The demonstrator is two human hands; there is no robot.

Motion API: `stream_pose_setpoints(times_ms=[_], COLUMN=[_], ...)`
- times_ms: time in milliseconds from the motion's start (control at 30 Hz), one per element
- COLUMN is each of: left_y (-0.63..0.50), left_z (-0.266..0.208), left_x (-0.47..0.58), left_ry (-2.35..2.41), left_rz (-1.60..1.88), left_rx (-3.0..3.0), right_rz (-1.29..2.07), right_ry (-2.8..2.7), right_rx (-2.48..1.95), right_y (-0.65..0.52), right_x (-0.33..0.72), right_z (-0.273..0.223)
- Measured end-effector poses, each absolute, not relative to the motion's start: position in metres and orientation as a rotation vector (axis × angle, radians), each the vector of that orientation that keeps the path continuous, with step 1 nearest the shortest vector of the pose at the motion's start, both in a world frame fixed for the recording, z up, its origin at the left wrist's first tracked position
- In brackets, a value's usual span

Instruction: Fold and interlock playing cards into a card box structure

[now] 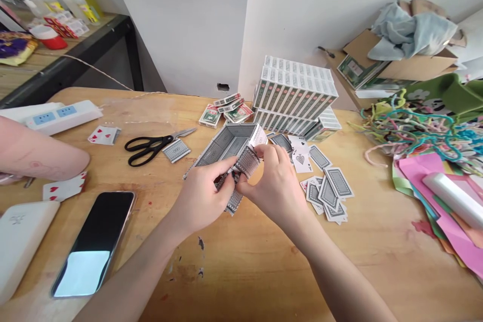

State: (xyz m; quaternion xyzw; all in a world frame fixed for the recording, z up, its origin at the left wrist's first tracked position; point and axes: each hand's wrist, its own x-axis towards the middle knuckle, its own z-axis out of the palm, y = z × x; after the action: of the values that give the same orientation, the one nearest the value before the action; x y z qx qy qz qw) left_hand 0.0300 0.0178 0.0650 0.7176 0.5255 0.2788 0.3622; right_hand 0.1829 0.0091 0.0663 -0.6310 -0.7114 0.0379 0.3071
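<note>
A box-like structure made of folded playing cards (pixel 217 150) is between my hands above the table, its open side facing up. My left hand (pixel 206 193) pinches its near wall, thumb and forefinger closed on the cards. With thumb and bent fingers, my right hand (pixel 277 181) grips a card flap at the near right corner. The fingers partly hide that corner. Loose playing cards (pixel 328 191) lie face down to the right, with a spade card (pixel 301 157) face up among them. Black-handled scissors (pixel 151 147) and a folded card (pixel 176 151) rest on the left.
Stacked card boxes (pixel 294 90) stand at the back, beside several loose card packs (pixel 228 110). A phone (pixel 96 241), a power strip (pixel 64 114) and another person's arm (pixel 41 151) are at left. Coloured paper (pixel 433 186) and yarn (pixel 411 126) lie at right.
</note>
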Motion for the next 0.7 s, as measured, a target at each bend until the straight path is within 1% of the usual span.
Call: stream_pose_setpoints(times_ms=[233,700], left_y=[0.0185,0.0202], left_z=[0.0645,0.0618], left_x=[0.0296,0.0317], left_ry=[1.394,1.387], left_rz=[0.719,0.788], left_rx=[1.851,1.867], right_rz=[0.256,0.250], right_ry=[-1.801,-1.720], right_rx=[-1.706,-1.723], right_y=[0.0072,0.0064], right_x=[0.1854,0.1811], right_z=[0.0694,0.0633])
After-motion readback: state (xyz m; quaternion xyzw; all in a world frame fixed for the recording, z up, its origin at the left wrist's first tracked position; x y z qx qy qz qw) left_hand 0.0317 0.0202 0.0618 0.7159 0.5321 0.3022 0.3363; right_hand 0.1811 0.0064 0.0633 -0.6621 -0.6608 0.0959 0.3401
